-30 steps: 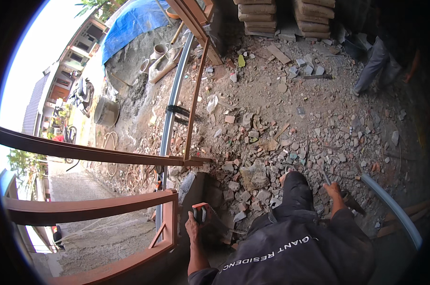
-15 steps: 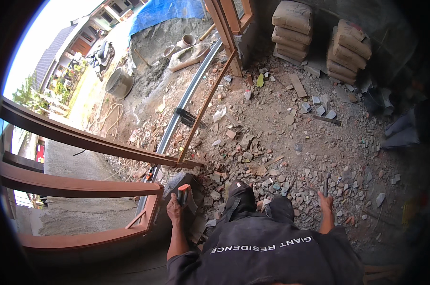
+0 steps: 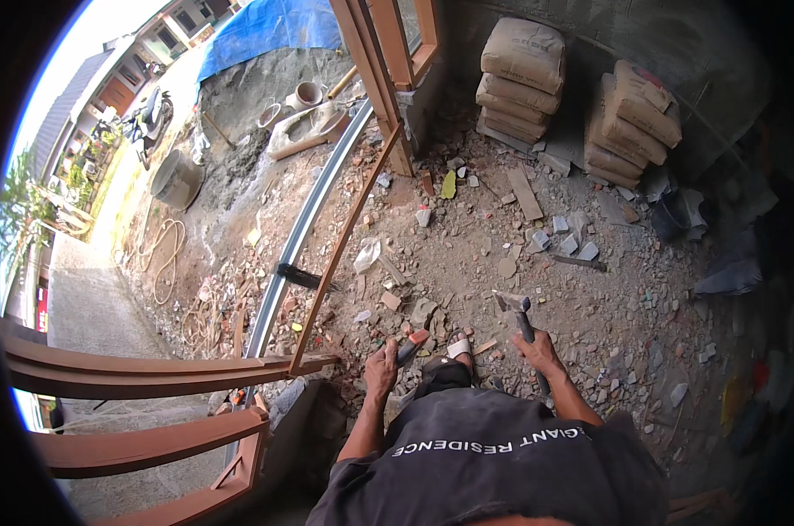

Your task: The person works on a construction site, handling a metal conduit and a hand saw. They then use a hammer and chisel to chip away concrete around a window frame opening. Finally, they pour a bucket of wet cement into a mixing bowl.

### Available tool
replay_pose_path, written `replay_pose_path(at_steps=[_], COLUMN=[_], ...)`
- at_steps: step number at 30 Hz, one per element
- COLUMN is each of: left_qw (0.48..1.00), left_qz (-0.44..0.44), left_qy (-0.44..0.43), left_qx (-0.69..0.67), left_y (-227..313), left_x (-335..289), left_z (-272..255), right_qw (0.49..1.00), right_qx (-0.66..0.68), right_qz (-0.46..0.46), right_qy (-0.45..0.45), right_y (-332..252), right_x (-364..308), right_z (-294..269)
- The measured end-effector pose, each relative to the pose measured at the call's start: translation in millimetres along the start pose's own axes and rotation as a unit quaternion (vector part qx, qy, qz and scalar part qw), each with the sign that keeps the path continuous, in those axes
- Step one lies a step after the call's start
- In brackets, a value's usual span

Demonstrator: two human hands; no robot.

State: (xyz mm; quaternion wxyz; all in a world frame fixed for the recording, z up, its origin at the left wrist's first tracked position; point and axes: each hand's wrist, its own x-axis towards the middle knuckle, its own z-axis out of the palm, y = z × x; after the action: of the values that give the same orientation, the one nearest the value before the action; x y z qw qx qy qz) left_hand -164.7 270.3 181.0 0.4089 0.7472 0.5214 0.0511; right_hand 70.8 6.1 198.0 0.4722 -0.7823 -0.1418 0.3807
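My left hand [image 3: 381, 372] is closed around a short dark tool with an orange-red end [image 3: 418, 338]; its exact kind is not plain. In my right hand [image 3: 541, 353] is a hammer [image 3: 525, 323], gripped by its dark handle, its metal head pointing away from me. Both hands are held in front of my body, above the rubble-strewn ground [image 3: 581, 307]. Between them my foot shows in a light sandal [image 3: 459, 345].
Reddish wooden frames [image 3: 151, 373] stand at the left, with a slanting brace [image 3: 348, 250] beside a metal channel [image 3: 313, 197]. Stacked brown bags [image 3: 524, 57] are at the back right. A bucket [image 3: 178, 180] and a grey mortar heap [image 3: 239, 96] lie outside.
My view has shifted to the right and forward. My left hand has left the frame's corner and come inward with its tool. The right hand has come inward too, raising the hammer.
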Motion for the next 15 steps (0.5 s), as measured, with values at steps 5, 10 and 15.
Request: replay_pose_path(at_steps=[5, 10, 15], left_qw=[0.971, 0.938, 0.956], left_qz=[0.145, 0.271, 0.237], left_qy=[-0.155, -0.184, -0.144], left_qx=[0.105, 0.117, 0.094], left_y=[108, 191, 237], left_x=[61, 111, 169], left_z=[23, 41, 57], right_qw=[0.988, 0.958, 0.941], right_qx=[-0.04, -0.026, -0.008], right_qz=[-0.118, -0.177, -0.115], right_qy=[-0.095, -0.226, -0.317], right_y=[-101, -158, -173], right_x=[78, 130, 202], right_z=[-17, -33, -50])
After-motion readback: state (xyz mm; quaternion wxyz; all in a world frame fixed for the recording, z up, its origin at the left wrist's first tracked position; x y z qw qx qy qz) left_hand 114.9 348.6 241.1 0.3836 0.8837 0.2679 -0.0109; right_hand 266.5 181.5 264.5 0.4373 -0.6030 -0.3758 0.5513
